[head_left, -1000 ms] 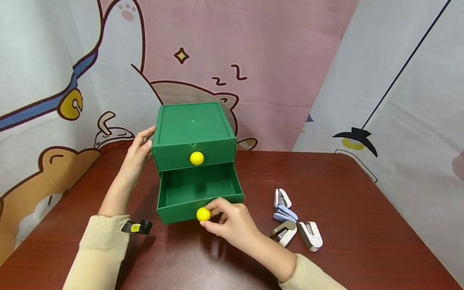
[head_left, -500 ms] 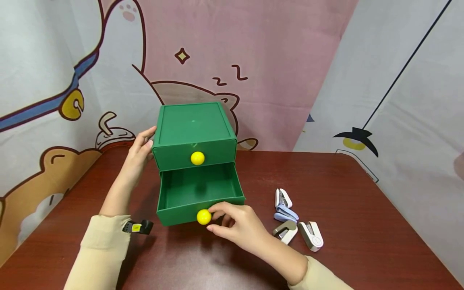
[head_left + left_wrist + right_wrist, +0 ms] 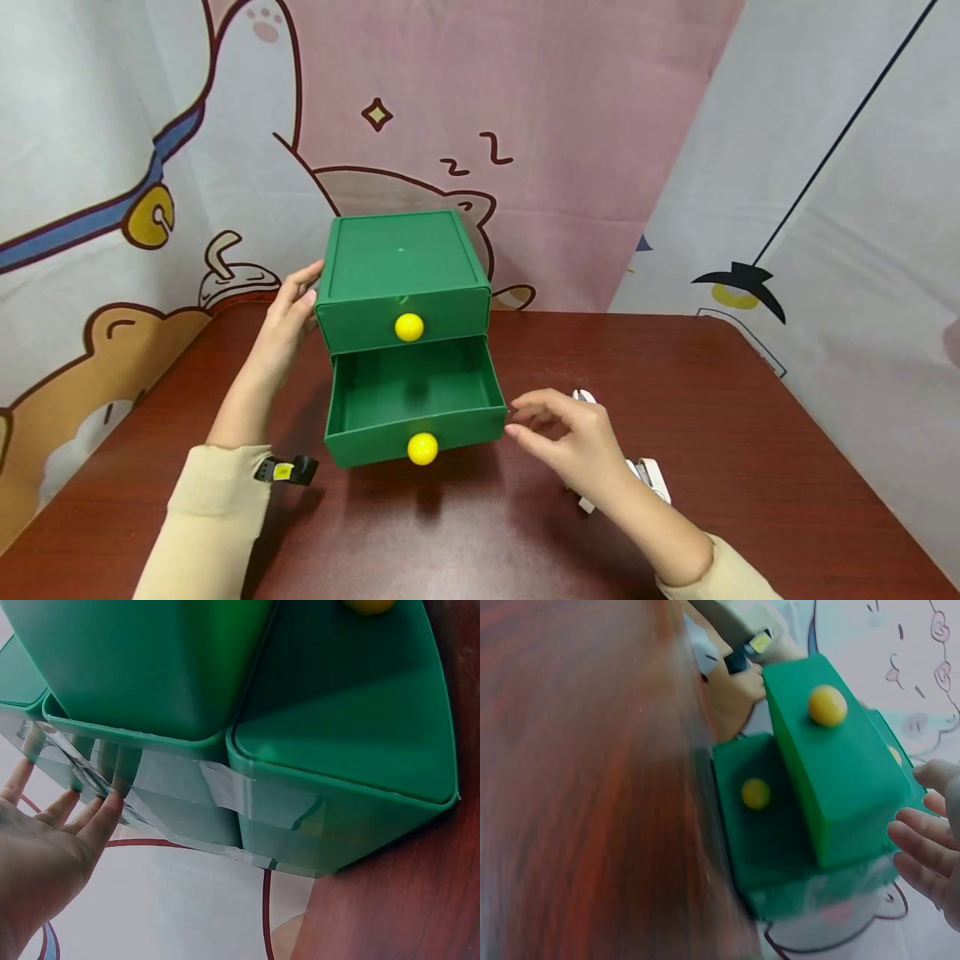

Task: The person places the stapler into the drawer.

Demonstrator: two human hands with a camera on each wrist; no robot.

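A green drawer cabinet [image 3: 397, 258] stands on the table, its middle drawer [image 3: 367, 447] pulled out and bare inside. That drawer's front carries a round yellow knob [image 3: 422, 448]; another yellow knob [image 3: 408, 327] is on the closed top drawer. In the right wrist view a lower drawer [image 3: 739, 832] shows beneath the pulled-out one. My left hand [image 3: 287, 307] rests against the cabinet's left side, fingertips on clear tape [image 3: 161, 776] in the left wrist view. My right hand [image 3: 573, 437], holding nothing, hovers by the drawer's front right corner with loosely bent fingers.
Several staplers lie on the dark red-brown table [image 3: 720, 417] to the right; a white stapler [image 3: 654, 477] and the tip of another stapler [image 3: 583, 396] show around my right hand, which hides the rest. A cartoon-print cloth [image 3: 585, 150] hangs behind the table.
My right hand has let go of the middle drawer's knob and moved right, now covering part of the staplers. The drawer came slightly further out at first. My left hand has stayed put.
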